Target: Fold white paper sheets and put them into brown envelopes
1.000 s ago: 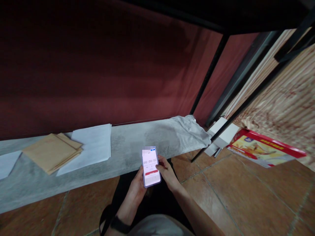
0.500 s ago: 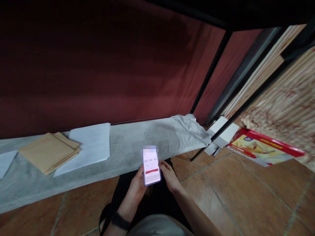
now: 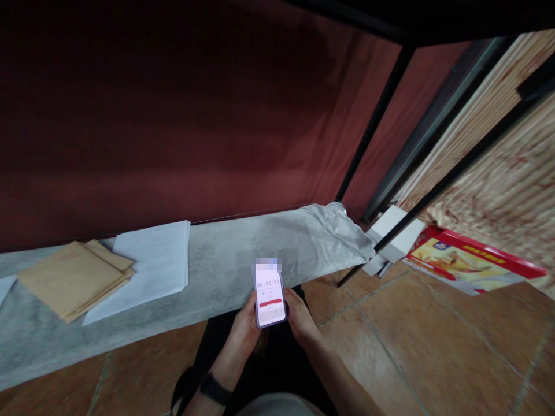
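Observation:
A phone (image 3: 269,299) with a lit screen showing a timer and a red bar is held upright in front of me. My left hand (image 3: 243,332) cradles it from the left and below, a dark band on that wrist. My right hand (image 3: 300,318) grips its right edge, fingers curled round the side. Both hands hover above my dark-clothed lap, just in front of a grey cloth (image 3: 225,260) spread along the floor by the wall.
On the grey cloth lie a stack of brown envelopes (image 3: 73,278) and white sheets (image 3: 150,260) at the left. A dark red curtain (image 3: 173,127) hangs behind. Black metal frame legs (image 3: 373,127) stand at right, with a white box (image 3: 396,231) and a red-edged printed box (image 3: 470,260) on the tiled floor.
The timer on the phone has advanced by a second. My right hand has slid from the screen to the phone's side. The view has shifted slightly, so the envelopes sit further left.

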A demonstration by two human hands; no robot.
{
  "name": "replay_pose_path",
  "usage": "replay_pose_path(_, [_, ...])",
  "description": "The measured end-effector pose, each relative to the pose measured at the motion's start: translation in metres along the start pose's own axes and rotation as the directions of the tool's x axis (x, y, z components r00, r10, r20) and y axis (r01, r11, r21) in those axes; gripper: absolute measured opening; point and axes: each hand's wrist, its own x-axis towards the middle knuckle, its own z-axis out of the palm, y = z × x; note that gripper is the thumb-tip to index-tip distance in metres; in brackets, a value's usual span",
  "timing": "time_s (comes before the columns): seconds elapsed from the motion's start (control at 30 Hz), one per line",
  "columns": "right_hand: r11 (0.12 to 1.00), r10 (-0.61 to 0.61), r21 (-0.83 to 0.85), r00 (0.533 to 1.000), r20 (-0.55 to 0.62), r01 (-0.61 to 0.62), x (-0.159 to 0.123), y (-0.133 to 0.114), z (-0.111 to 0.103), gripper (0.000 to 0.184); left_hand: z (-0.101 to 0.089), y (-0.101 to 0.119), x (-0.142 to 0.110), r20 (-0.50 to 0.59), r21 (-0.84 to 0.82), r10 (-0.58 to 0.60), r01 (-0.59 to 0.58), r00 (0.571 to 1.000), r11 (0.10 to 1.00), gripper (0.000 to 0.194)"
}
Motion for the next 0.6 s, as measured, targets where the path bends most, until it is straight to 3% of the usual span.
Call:
replay_pose_path(0.2, [0.992,-0.002,0.123,1.000,-0.010,0.003,0.028,-0.007,-0.002,0.031,0.021,0.002,0.024,0.042,0.066,0.050,-0.052,0.998,0.996,0.026])
replay_pose_path(0.37, [0.990,0.019,0.139,0.999,-0.026,-0.015,0.063,-0.022,-0.010,0.032,0.040,0.011,0.045,0.004,0.122,0.092,-0.092,0.996,0.988,0.025])
replay_pose_path(0.47, [0.993,-0.014,0.116,0.997,-0.077,0.023,0.089,-0.032,-0.022,0.030,0.036,0.023,0.050,-0.010,0.184,0.127,-0.123,0.992,0.975,0.025])
replay_pose_path(0.6, [0.994,-0.076,0.069,0.987,-0.142,0.087,0.123,-0.051,-0.046,0.023,0.010,0.041,0.052,-0.032,0.270,0.225,-0.209,0.974,0.940,0.028])
